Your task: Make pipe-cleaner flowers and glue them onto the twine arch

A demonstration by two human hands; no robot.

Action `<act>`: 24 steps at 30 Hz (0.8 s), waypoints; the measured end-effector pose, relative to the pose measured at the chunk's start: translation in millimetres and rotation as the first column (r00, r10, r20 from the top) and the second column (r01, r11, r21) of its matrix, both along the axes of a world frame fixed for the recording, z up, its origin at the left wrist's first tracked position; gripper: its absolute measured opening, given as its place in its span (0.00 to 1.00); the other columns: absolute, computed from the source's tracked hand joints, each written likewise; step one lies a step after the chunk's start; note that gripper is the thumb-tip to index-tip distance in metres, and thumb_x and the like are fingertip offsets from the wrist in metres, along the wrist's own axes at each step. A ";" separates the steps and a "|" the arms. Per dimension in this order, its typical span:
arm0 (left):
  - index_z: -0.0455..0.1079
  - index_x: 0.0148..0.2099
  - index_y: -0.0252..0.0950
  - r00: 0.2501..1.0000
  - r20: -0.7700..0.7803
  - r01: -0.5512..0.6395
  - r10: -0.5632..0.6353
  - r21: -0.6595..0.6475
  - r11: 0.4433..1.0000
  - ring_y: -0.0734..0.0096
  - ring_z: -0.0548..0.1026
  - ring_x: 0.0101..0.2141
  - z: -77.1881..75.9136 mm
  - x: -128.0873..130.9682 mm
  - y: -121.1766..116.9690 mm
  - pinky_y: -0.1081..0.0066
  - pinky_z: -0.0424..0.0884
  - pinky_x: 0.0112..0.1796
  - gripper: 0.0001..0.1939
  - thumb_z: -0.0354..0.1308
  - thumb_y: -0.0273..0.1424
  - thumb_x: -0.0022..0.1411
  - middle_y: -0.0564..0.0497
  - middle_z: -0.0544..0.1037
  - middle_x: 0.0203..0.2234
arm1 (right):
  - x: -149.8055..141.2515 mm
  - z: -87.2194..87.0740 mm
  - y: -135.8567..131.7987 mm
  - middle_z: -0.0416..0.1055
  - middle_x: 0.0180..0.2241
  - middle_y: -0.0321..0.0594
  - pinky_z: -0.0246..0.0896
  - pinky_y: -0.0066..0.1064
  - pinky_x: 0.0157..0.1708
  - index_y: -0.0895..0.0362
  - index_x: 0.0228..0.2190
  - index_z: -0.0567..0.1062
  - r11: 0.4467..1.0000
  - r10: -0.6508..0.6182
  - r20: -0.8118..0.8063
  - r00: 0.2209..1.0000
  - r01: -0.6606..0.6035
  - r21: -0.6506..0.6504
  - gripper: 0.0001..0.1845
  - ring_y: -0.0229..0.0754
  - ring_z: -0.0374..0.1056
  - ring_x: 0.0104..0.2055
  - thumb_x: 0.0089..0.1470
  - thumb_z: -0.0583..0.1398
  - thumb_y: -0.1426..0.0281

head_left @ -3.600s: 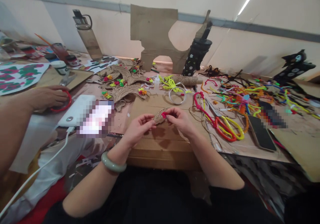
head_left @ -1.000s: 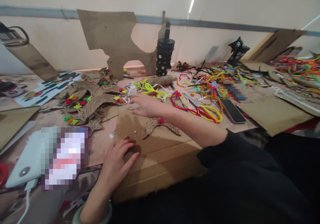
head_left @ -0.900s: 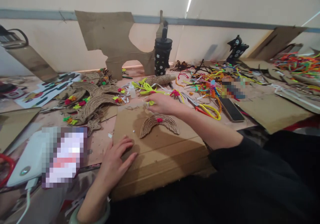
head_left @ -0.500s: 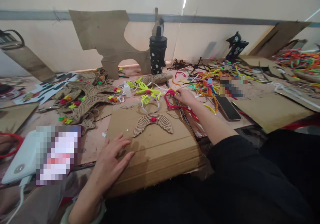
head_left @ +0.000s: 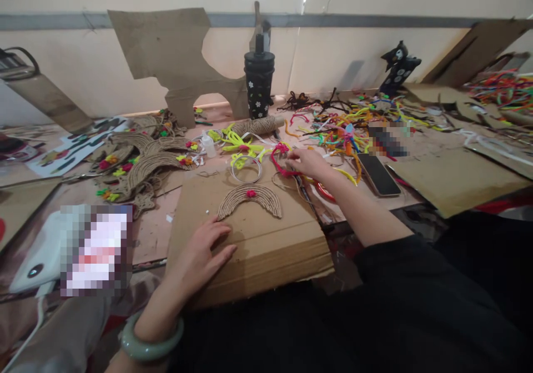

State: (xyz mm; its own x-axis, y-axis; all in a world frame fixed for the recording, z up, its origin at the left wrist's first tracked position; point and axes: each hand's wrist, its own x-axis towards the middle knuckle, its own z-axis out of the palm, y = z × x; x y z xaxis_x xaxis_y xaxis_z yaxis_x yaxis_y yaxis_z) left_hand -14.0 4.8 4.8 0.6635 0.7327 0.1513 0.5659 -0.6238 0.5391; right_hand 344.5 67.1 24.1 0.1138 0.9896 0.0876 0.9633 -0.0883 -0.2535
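Fingers of the left hand are spread apart on a stack of cardboard, just beside the near left end of a twine arch; those of the right hand are drawn together at a pinkish-red cord, and I cannot tell whether they grip anything.

At the far left, a translucent brownish bottle with a dark, looped lid appears tilted; its fill level is unclear. Nearer is a small labelled jar, its contents hidden. A white power bank lies by a blurred, lit screen at the tabletop's front edge. Next comes a heap of twine pieces with bright little flowers, a cut-out cardboard sheet upright behind it, and a small white squeeze bottle standing at its right.

The arch lies between the hands, a red flower at its crown. Directly behind it, a pale ring stands between it and some yellow cords. Beyond are a twine roll and an upright black, flower-painted container, its inside out of sight. The right forearm partly covers a red loop. Farther right are tangled coloured cords and a dark phone.
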 end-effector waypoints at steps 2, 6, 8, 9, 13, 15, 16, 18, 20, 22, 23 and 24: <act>0.72 0.43 0.35 1.000 0.012 -0.010 0.010 -0.009 1.000 0.47 0.67 0.56 -0.6 1.4 0.9 0.47 0.65 0.53 0.14 0.55 0.38 0.59 0.41 0.79 0.44 | -6.7 -2.1 -12.7 0.77 0.32 0.42 0.58 0.30 0.33 0.54 0.32 0.79 0.997 0.071 0.000 0.997 -0.071 -0.014 0.15 0.44 0.70 0.34 0.53 0.59 0.58; 0.73 0.42 0.36 0.999 0.025 -0.046 0.047 -0.054 0.998 0.48 0.66 0.57 -2.1 2.1 1.9 0.48 0.65 0.53 0.14 0.56 0.39 0.58 0.41 0.78 0.45 | -20.1 -5.4 -21.4 0.76 0.33 0.45 0.58 0.32 0.37 0.55 0.29 0.79 0.995 0.081 0.026 0.996 -0.082 0.059 0.09 0.47 0.69 0.38 0.50 0.61 0.64; 0.73 0.43 0.36 0.995 0.058 -0.076 0.081 -0.090 0.993 0.49 0.67 0.56 -3.2 0.4 0.9 0.50 0.66 0.53 0.15 0.56 0.39 0.58 0.41 0.78 0.45 | -19.7 -2.2 -22.0 0.76 0.33 0.46 0.59 0.33 0.37 0.57 0.30 0.79 0.991 0.019 0.023 1.000 -0.022 0.128 0.09 0.47 0.69 0.38 0.52 0.58 0.67; 0.72 0.43 0.36 0.991 0.086 -0.095 0.105 -0.103 0.990 0.49 0.68 0.56 -3.7 -0.8 -0.3 0.50 0.65 0.54 0.15 0.56 0.40 0.58 0.41 0.78 0.46 | -17.2 1.3 -22.9 0.76 0.33 0.47 0.59 0.34 0.37 0.57 0.32 0.78 0.985 -0.020 0.014 1.000 0.017 0.170 0.11 0.47 0.69 0.37 0.53 0.56 0.69; 0.73 0.43 0.35 0.954 0.239 -0.161 0.184 -0.113 0.980 0.52 0.69 0.55 -3.4 -5.5 -10.9 0.51 0.63 0.55 0.17 0.56 0.40 0.57 0.39 0.77 0.46 | 0.8 23.6 -35.4 0.76 0.32 0.46 0.60 0.35 0.34 0.59 0.36 0.76 0.932 -0.115 -0.041 0.993 0.122 0.341 0.13 0.48 0.69 0.34 0.55 0.53 0.71; 0.73 0.41 0.36 0.930 0.309 -0.171 0.200 -0.120 0.978 0.53 0.71 0.53 -0.2 -5.7 -19.1 0.51 0.64 0.54 0.15 0.56 0.40 0.56 0.40 0.78 0.45 | 7.1 35.8 -46.0 0.76 0.34 0.46 0.61 0.36 0.38 0.58 0.35 0.76 0.903 -0.099 -0.056 0.994 0.113 0.414 0.12 0.49 0.69 0.38 0.54 0.54 0.71; 0.74 0.40 0.36 0.918 0.339 -0.170 0.205 -0.130 0.977 0.53 0.71 0.52 2.0 -5.0 -23.6 0.51 0.64 0.54 0.14 0.57 0.40 0.55 0.41 0.78 0.44 | 8.1 41.0 -52.0 0.76 0.35 0.47 0.61 0.36 0.40 0.58 0.34 0.77 0.889 -0.082 -0.060 0.995 0.100 0.446 0.11 0.49 0.69 0.41 0.53 0.54 0.72; 0.75 0.37 0.37 0.888 0.403 -0.157 0.221 -0.187 0.970 0.53 0.72 0.51 6.7 -2.3 -33.1 0.52 0.63 0.54 0.13 0.59 0.39 0.53 0.42 0.79 0.42 | 5.4 49.0 -64.9 0.75 0.38 0.48 0.60 0.37 0.44 0.58 0.32 0.77 0.864 -0.047 -0.067 0.997 0.074 0.498 0.10 0.49 0.68 0.44 0.52 0.55 0.72; 0.75 0.36 0.37 0.855 0.456 -0.136 0.246 -0.259 0.956 0.53 0.72 0.51 10.0 1.9 -42.5 0.53 0.62 0.55 0.12 0.60 0.39 0.51 0.43 0.80 0.41 | -2.6 53.0 -78.1 0.75 0.37 0.47 0.61 0.37 0.44 0.58 0.31 0.77 0.844 -0.014 -0.083 0.996 0.056 0.533 0.10 0.49 0.68 0.43 0.52 0.56 0.71; 0.76 0.36 0.37 0.827 0.492 -0.121 0.272 -0.317 0.941 0.54 0.74 0.48 10.9 7.2 -50.8 0.54 0.64 0.53 0.13 0.60 0.39 0.53 0.43 0.80 0.40 | -12.5 52.7 -89.8 0.74 0.36 0.45 0.61 0.37 0.43 0.57 0.32 0.77 0.829 0.022 -0.108 0.994 0.042 0.558 0.10 0.47 0.68 0.40 0.53 0.56 0.69; 0.76 0.37 0.36 0.817 0.503 -0.115 0.282 -0.337 0.935 0.55 0.75 0.46 10.6 10.3 -54.4 0.56 0.66 0.51 0.13 0.59 0.39 0.54 0.43 0.81 0.39 | -17.0 51.1 -94.3 0.74 0.36 0.45 0.61 0.37 0.43 0.56 0.33 0.77 0.823 0.039 -0.123 0.992 0.038 0.567 0.10 0.47 0.68 0.40 0.53 0.56 0.69; 0.76 0.38 0.36 0.809 0.511 -0.109 0.289 -0.353 0.929 0.56 0.76 0.44 10.1 13.5 -57.6 0.57 0.68 0.49 0.14 0.57 0.40 0.55 0.44 0.81 0.39 | -20.6 48.7 -97.6 0.74 0.36 0.44 0.60 0.37 0.43 0.56 0.33 0.78 0.819 0.053 -0.140 0.989 0.037 0.572 0.10 0.47 0.68 0.40 0.52 0.56 0.69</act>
State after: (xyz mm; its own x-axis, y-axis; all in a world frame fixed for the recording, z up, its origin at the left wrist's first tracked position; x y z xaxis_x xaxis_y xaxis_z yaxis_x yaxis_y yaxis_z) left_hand -0.6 -52.8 14.9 0.3699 0.9075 0.1990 0.2144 -0.2918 0.9321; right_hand 323.9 -30.6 72.9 0.1617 0.7670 0.6210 0.9123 0.1237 -0.3904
